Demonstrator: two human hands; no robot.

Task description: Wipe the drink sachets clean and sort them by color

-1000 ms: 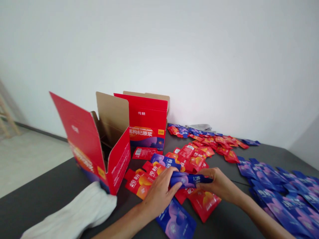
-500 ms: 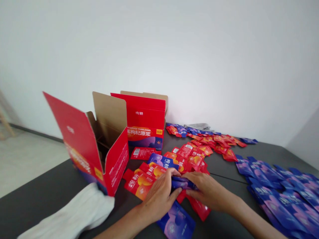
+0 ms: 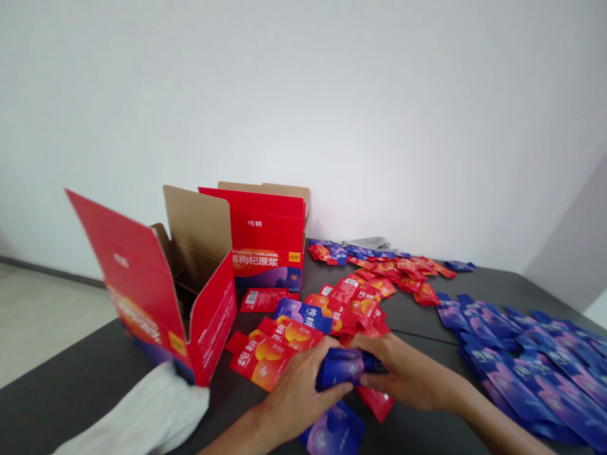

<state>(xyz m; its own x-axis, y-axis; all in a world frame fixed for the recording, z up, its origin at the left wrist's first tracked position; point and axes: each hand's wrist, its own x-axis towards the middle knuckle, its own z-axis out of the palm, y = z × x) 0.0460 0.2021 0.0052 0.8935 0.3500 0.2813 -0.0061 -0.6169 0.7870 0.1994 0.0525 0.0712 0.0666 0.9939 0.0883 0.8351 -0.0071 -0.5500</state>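
Observation:
Both hands meet low in the middle of the dark table (image 3: 71, 379). My left hand (image 3: 296, 395) and my right hand (image 3: 403, 376) are closed on the two ends of a small bunch of blue sachets (image 3: 344, 366), held just above the table. Under and around them lie red sachets (image 3: 270, 354) and one blue sachet (image 3: 334, 433) flat near my left wrist. An open red carton (image 3: 156, 297) with raised flaps stands to the left of my hands.
A second red carton (image 3: 268, 249) stands behind the first. Red sachets (image 3: 360, 297) are scattered across the middle and back, and several blue sachets (image 3: 526, 354) lie in rows at the right. A white cloth (image 3: 142, 417) lies at the front left. A white wall is behind.
My right hand has slid left along the blue sachets toward my left hand, so the bunch now shows shorter between them. The view has drifted slightly right.

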